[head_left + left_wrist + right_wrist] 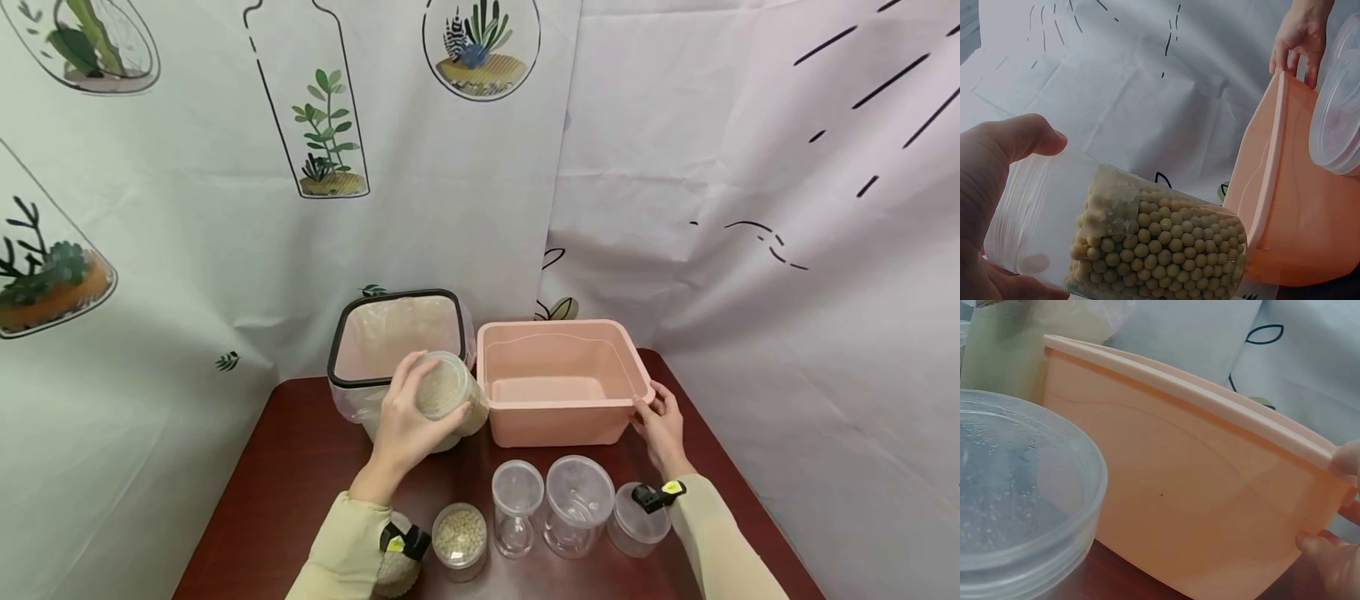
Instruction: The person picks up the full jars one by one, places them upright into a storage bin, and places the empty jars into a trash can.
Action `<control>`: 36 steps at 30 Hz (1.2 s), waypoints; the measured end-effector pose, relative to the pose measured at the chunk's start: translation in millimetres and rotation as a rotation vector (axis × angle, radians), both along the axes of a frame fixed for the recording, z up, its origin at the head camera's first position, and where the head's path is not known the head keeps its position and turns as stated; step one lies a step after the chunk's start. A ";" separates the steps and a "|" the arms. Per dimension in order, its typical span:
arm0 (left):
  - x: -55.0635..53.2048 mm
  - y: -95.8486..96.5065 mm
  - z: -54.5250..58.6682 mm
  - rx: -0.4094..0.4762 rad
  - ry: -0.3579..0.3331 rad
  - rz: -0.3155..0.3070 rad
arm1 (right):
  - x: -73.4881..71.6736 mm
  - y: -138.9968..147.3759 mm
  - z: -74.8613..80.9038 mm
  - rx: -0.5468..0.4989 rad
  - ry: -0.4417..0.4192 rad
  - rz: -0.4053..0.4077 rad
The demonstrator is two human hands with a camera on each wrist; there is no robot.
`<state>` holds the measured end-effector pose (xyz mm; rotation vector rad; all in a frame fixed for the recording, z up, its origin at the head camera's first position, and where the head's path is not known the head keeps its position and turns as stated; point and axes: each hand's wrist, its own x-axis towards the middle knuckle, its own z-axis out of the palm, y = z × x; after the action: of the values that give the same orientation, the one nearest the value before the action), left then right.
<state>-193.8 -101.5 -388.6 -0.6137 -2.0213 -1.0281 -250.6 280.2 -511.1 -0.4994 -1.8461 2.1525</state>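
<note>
My left hand [408, 425] grips a clear plastic jar [1166, 240] around its lidded end. Small, round, pale-yellow beads fill part of the jar, which lies tilted on its side above the table. In the head view the jar's lid [441, 387] faces me, in front of the bin's right side and close to the basin's left edge. At the right, my right hand [663, 425] holds the front right corner of a pink rectangular basin [558, 425], fingers at its rim. The inside of the basin shows bare in the head view.
A lined bin with a black rim [397, 294] stands left of the basin. Along the front are a bead-filled jar [460, 537], a narrow clear jar [517, 492], a wider one [579, 496] and a low one [637, 521]. Another container [397, 571] sits partly under my left wrist.
</note>
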 end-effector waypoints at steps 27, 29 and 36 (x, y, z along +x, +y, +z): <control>-37.6 48.8 -12.6 0.022 0.073 -0.098 | 0.4 1.3 -0.7 -0.018 0.006 0.000; -40.6 51.3 -14.9 0.019 0.076 -0.100 | 0.5 1.6 -0.4 -0.016 0.009 -0.001; -48.7 57.4 -23.3 0.033 0.078 -0.111 | 1.1 1.5 -0.7 -0.027 0.007 0.013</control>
<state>-242.6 -44.1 -411.9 -0.7449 -1.9165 -1.0832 -249.6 281.7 -511.8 -0.4859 -1.8242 2.1873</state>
